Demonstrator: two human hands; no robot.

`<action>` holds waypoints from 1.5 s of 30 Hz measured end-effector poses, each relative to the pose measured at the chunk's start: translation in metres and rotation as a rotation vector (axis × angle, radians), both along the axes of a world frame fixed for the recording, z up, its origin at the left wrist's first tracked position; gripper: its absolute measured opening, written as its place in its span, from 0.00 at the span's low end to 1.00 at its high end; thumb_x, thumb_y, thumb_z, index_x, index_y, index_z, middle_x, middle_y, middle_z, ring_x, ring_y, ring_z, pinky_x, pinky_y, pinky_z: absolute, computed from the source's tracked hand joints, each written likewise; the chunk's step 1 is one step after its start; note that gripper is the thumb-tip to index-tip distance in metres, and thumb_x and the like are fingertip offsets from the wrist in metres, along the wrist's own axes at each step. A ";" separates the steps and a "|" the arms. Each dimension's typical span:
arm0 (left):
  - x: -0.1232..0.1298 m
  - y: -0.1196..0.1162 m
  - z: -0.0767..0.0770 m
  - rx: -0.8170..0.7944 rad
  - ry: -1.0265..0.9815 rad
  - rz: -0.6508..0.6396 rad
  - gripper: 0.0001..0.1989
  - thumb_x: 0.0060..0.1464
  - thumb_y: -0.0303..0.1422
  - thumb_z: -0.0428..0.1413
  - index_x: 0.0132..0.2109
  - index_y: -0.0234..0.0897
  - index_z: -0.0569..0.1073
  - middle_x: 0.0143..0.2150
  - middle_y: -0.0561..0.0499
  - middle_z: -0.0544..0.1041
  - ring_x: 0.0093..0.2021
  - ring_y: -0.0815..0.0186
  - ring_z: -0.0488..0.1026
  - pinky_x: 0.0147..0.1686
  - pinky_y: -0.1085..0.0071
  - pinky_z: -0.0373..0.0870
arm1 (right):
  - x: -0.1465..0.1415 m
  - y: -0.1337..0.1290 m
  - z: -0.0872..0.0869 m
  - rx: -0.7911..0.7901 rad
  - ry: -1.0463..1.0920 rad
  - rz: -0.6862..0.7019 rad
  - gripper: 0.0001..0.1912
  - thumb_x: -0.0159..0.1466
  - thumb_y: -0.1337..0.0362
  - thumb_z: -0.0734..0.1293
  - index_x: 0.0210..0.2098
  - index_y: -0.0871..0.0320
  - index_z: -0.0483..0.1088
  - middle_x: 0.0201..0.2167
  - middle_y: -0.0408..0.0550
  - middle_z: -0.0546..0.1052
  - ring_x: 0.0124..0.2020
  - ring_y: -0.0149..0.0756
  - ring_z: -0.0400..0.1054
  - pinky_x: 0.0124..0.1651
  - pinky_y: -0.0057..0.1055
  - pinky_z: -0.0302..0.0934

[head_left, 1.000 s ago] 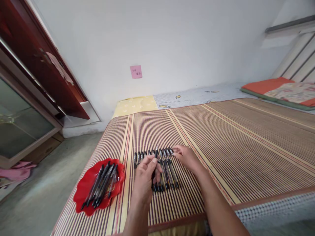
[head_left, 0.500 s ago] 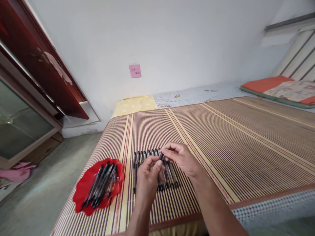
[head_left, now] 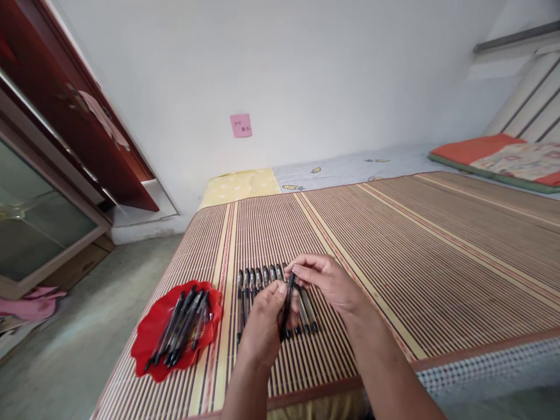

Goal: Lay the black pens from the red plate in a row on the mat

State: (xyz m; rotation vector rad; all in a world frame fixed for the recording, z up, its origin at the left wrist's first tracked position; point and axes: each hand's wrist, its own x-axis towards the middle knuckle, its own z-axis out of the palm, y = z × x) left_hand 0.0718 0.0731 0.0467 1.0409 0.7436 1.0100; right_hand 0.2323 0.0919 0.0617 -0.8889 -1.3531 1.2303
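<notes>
Between my two hands is a dark pen (head_left: 287, 300), tilted over a row of pens. My left hand (head_left: 269, 312) is closed around its middle, thumb on top. Thumb and fingers of my right hand (head_left: 321, 277) pinch its black upper end. Beneath and behind the hands, several clear-barrelled pens with black caps (head_left: 252, 277) lie side by side on the striped bamboo mat (head_left: 350, 245); my hands hide part of that row. To the left, a red scalloped plate (head_left: 146, 326) holds a loose pile of black pens (head_left: 184, 326).
A folded orange and floral cloth (head_left: 499, 154) lies at the far right of the bed. Yellow fabric (head_left: 240, 185) and pale patterned sheet (head_left: 341, 170) show along the wall. A pink note (head_left: 241, 125) is stuck there. Grey floor (head_left: 87, 332) drops away at the left.
The pen between my hands has turned more upright, and more of its length shows. My right fingers now pinch its upper end. The plate and the row of pens stay put.
</notes>
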 end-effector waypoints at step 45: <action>-0.001 0.006 -0.017 -0.023 0.091 0.029 0.14 0.57 0.43 0.60 0.36 0.35 0.72 0.27 0.54 0.73 0.24 0.73 0.65 0.24 0.77 0.58 | 0.056 0.000 0.000 0.026 0.521 -0.585 0.12 0.55 0.56 0.78 0.35 0.57 0.79 0.32 0.44 0.77 0.26 0.25 0.67 0.29 0.23 0.66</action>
